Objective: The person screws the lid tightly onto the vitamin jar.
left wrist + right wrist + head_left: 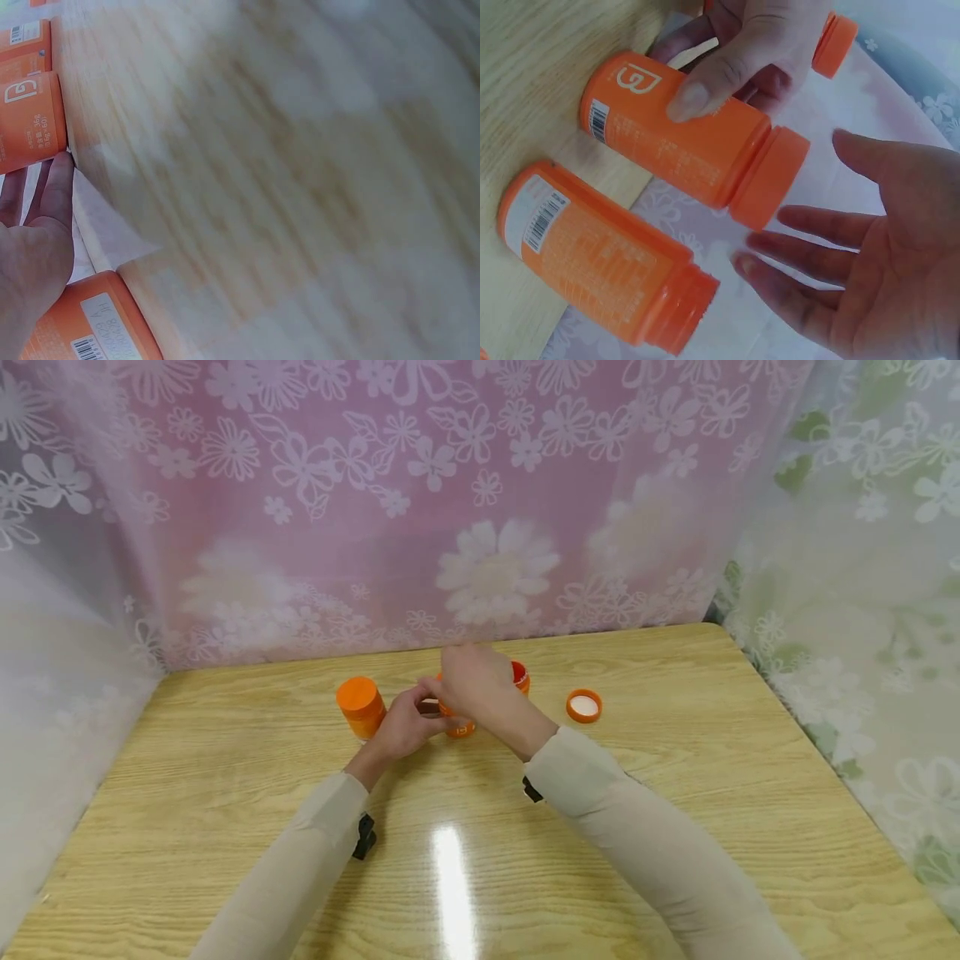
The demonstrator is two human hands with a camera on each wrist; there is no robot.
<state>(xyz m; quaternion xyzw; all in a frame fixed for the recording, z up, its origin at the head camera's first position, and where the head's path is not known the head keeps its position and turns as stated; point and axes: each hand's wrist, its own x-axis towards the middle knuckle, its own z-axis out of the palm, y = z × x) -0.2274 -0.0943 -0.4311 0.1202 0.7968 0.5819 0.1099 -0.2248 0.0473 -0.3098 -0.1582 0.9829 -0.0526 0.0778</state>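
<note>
My left hand holds the middle orange bottle, its thumb lying across the printed side and its fingers behind. That bottle stands upright and has its orange cap on. Close around the cap is my right hand, fingertips near the cap's edge and thumb spread away from it. In the head view the right hand covers most of the bottle. Just to its right stands an uncapped orange bottle, partly hidden by the right hand in the head view.
A capped orange bottle stands left of the left hand. On the right, a loose orange cap lies with its white inside facing up. Everything rests on a wood-grain table; a flowered curtain hangs along its far edge.
</note>
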